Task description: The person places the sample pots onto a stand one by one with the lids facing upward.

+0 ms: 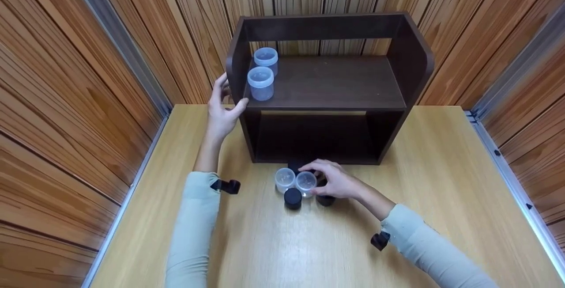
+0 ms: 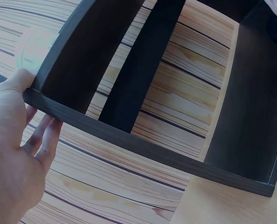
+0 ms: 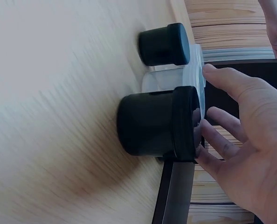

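My left hand [image 1: 223, 113] grips the left side panel of a dark brown two-tier shelf [image 1: 335, 82], thumb on the front edge and fingers behind. In the left wrist view, that hand [image 2: 17, 144] holds the panel's edge. Two clear jars stand on the upper tier at the left, a front jar [image 1: 261, 87] and a back jar [image 1: 266, 58]. On the table, my right hand [image 1: 337, 181] has its thumb and fingers round the rim of a clear plastic jar [image 1: 305, 184]. Another clear jar [image 1: 284, 179] touches it. A black jar [image 3: 150, 123] stands close under the right fingers.
Beside the clear jars stand a small black jar [image 1: 292, 198] in front and another dark jar [image 1: 295, 165] behind, partly hidden. The wooden table [image 1: 265, 244] is bordered by wood-patterned walls [image 1: 88, 80] and metal rails. The shelf's lower tier [image 1: 313, 135] opens toward me.
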Demonstrator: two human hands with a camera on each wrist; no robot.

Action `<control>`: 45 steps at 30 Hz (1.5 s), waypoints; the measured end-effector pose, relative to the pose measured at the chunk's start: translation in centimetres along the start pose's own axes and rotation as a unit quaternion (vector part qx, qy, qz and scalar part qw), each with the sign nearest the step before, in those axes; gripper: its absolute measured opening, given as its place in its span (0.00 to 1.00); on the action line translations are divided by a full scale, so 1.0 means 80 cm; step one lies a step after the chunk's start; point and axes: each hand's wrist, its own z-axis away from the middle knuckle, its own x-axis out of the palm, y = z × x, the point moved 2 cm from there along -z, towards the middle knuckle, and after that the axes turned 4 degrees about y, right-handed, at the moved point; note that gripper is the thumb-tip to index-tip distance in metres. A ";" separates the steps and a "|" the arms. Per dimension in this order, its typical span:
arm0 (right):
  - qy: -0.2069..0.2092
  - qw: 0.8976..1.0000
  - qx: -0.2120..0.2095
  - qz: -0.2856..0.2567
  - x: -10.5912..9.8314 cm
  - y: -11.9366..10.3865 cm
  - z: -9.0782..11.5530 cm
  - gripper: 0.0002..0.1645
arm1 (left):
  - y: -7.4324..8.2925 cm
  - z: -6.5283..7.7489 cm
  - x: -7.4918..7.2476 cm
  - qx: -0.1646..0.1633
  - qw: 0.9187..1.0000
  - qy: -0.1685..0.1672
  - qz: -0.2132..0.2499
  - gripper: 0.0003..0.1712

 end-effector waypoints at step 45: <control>-0.056 0.996 -0.022 -0.064 0.020 0.028 -0.003 0.29 | -0.002 0.000 0.000 0.009 1.000 0.000 0.000 0.40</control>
